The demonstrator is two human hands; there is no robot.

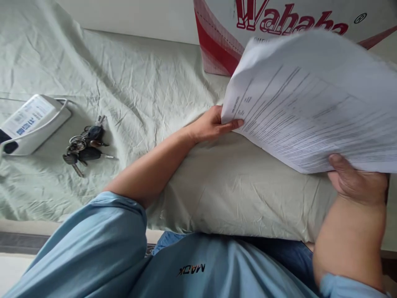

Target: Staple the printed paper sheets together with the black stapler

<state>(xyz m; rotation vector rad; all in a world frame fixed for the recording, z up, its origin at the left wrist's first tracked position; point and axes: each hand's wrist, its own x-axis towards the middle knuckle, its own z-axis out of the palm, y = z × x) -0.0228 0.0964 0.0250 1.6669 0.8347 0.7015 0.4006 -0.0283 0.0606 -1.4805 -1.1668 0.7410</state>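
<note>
Papers [310, 111] before the box [276, 18], keys [89, 153] leftward on the cloth [149, 82].

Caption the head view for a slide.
Left hand and right hand hold printed paper over pale cloth, keys lying to the left.

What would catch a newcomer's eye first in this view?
Probably the large printed paper at right, held at its near edge by the left hand and right hand. Behind it, at the top right, stands a red-and-white Wahaha carton, partly covered by the paper. At left, a bunch of keys lies on the pale green cloth.
</note>
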